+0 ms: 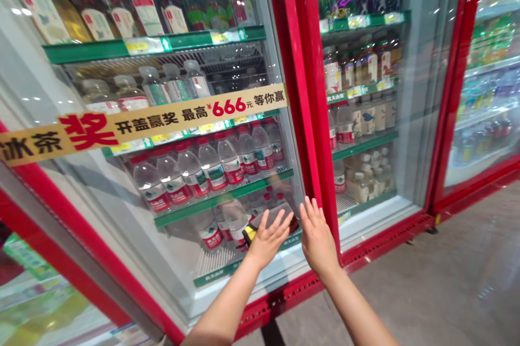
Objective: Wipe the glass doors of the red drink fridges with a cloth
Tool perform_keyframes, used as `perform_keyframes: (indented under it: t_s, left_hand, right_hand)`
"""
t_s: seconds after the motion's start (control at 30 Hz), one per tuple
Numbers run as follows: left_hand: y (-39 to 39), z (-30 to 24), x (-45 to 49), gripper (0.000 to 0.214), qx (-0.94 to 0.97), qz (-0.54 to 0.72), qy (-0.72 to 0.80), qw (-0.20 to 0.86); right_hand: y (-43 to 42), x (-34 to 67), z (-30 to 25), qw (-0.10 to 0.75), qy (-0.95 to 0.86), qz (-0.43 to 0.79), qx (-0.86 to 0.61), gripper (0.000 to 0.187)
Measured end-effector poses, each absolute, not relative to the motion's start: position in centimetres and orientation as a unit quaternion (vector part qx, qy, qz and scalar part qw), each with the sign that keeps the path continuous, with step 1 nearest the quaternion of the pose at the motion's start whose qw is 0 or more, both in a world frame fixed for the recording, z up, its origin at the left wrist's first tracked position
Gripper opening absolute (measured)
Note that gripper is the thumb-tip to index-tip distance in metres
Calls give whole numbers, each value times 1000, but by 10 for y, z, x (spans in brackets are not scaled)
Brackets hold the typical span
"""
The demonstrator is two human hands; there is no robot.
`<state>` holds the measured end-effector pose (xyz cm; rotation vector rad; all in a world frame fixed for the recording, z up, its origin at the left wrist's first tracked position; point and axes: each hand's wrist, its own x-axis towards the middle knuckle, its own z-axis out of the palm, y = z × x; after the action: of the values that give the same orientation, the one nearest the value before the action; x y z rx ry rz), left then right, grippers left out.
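Note:
My left hand (268, 240) has its fingers spread in front of the lower part of a glass-fronted fridge. Whether it touches the glass cannot be made out. Just beside it, a yellow and black object (250, 233) partly shows, its kind unclear. To the right, my right hand (319, 243) is raised, fingers stretched out, over the red door frame (311, 145); contact is unclear. Both hands hold nothing. Behind the left hand are water bottles with red labels (211, 235) on the bottom shelf, some of them hidden by it.
A tan banner (162, 125) with Chinese lettering and "666" crosses the fridge front. Green-edged shelves (223, 197) carry rows of bottles. More red-framed fridges stand on the right (436, 173) and at lower left. Grey floor (447, 270) lies at lower right.

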<state>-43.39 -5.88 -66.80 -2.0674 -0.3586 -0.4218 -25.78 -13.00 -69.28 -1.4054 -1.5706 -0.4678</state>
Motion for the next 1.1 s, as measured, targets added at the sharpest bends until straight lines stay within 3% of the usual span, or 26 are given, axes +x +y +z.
perform_keyframes:
  t_s: [0.23, 0.43, 0.53, 0.77, 0.93, 1.1]
  left_hand:
    - [-47, -627, -373, 63, -804, -265, -258, 466]
    - [-47, -664, -389, 42, -837, -214, -136, 485]
    - [-45, -671, -402, 36, -825, -255, -122, 490]
    - [-33, -617, -365, 61, -790, -358, -169, 468]
    - [-24, -597, -334, 65, -825, -287, -106, 475]
    - [-25, -624, -338, 63, -832, -258, -73, 485]
  right_hand:
    - [-136, -252, -693, 469, -612, -173, -612, 77]
    - [-138, -246, -705, 478, -586, -150, -636, 68]
    - [-139, -236, -708, 519, -571, -141, -620, 68]
    - [-149, -222, -699, 578, -561, -182, -565, 77]
    - [-150, -220, -705, 538, -555, -186, -607, 84]
    - [-145, -218, -726, 481, -544, -147, -672, 88]
